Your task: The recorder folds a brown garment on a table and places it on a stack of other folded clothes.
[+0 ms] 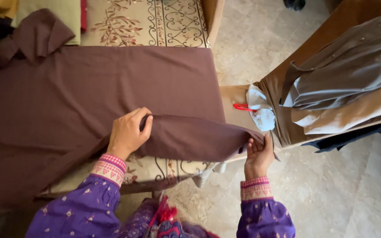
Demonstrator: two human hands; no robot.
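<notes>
While brown cloth runs left-right, both grips, L & R, pinch its fold.

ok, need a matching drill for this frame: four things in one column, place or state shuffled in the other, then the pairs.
Things:
1. left hand
2. right hand
3. red clip
4. grey garment

Places or states:
A. lies on the wooden surface beside a pale blue cloth
B. pinches the end corner of the brown fabric
C. draped over tan cloth at the right
D. grips the folded edge of the brown fabric mid-length

Pairs: 1-D, 2-B, 3-A, 4-C
</notes>
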